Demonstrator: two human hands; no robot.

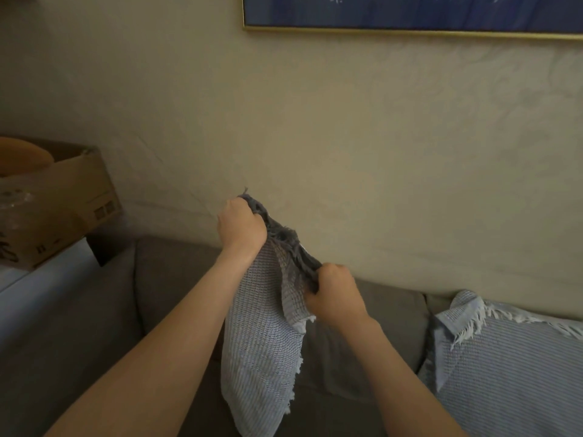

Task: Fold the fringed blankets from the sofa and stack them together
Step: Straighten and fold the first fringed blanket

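Note:
A pale blue striped fringed blanket (262, 351) hangs in front of me above the grey sofa (176, 285). My left hand (241, 227) grips its fringed top edge at the upper left. My right hand (334, 294) grips the same edge lower and to the right, with dark fringe bunched between the two fists. The cloth drops down between my forearms to the bottom of the view. A second blanket (504, 357) of the same striped fabric, with white fringe, lies spread over the sofa at the right.
A cardboard box (63, 197) stands on a white surface (47, 279) left of the sofa arm. A beige wall rises behind the sofa, with a gold-framed blue picture (410, 11) at the top right.

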